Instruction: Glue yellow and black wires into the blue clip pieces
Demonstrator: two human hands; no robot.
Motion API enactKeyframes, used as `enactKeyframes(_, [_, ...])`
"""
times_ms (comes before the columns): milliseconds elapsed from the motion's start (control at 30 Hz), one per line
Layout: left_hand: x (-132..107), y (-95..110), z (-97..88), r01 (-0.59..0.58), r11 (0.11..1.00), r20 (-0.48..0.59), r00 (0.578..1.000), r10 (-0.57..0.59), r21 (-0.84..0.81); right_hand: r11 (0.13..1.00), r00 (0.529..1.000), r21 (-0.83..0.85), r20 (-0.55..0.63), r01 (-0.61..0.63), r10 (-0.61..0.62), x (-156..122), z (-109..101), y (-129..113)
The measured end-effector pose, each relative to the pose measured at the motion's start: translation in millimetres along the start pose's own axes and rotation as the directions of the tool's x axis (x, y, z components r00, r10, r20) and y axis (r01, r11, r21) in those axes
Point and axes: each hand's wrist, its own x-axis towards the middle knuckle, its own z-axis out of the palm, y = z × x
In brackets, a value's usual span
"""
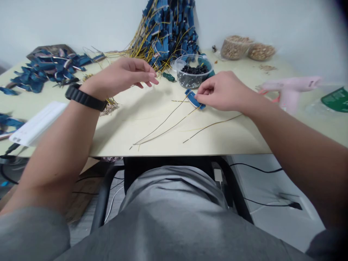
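My right hand point(221, 90) pinches the edge of a small curved blue piece point(194, 99) at the table's middle. Thin dark and yellowish wires point(168, 123) trail from the piece toward the front edge. Raised over the table to the left, my left hand point(127, 74) has its fingers loosely stretched out, and I see nothing in it. Between and beyond the hands stands a clear round tub point(193, 81) with small black parts point(194, 70) inside. A green-handled tool point(168, 77) lies just left of the tub. Another loose wire point(212, 125) lies below my right wrist.
A tall heap of blue wired pieces point(168, 32) rises at the back, with more blue pieces point(46, 70) at left. A white box-shaped device point(39, 121) sits front left. At right are a pink glue gun point(290, 90) and bags of small tan parts point(235, 48).
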Motion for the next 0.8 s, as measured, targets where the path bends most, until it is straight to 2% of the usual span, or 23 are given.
enactKeyframes(133, [0, -7, 5.8, 0.028, 0.999, 0.062, 0.998, -0.03, 0.034, 0.993, 0.993, 0.015, -0.005, 0.118, -0.118, 12, 13, -11])
enactKeyframes(267, [1, -15, 13.1, 0.053, 0.998, 0.209, 0.977, -0.044, -0.035, 0.971, 0.972, 0.04, -0.002, 0.234, -0.234, 23, 21, -26])
enactKeyframes(367, [2, -25, 19.3, 0.04, 0.99, 0.315, 0.949, 0.004, -0.133, 0.958, 0.96, 0.058, -0.007, 0.279, -0.279, 29, 24, -35])
enactKeyframes(500, [3, -36, 27.5, 0.044, 0.964, 0.319, 0.947, 0.043, -0.261, 0.947, 0.949, 0.05, -0.024, 0.316, -0.315, 31, 26, -42])
enactKeyframes(667, [2, -39, 31.8, 0.073, 0.94, 0.307, 0.951, 0.034, -0.332, 0.933, 0.937, 0.078, -0.044, 0.35, -0.348, 29, 25, -49])
enactKeyframes(800, [5, -41, 30.3, 0.144, 0.925, 0.4, 0.916, 0.01, -0.352, 0.936, 0.94, 0.081, -0.033, 0.341, -0.34, 29, 23, -55])
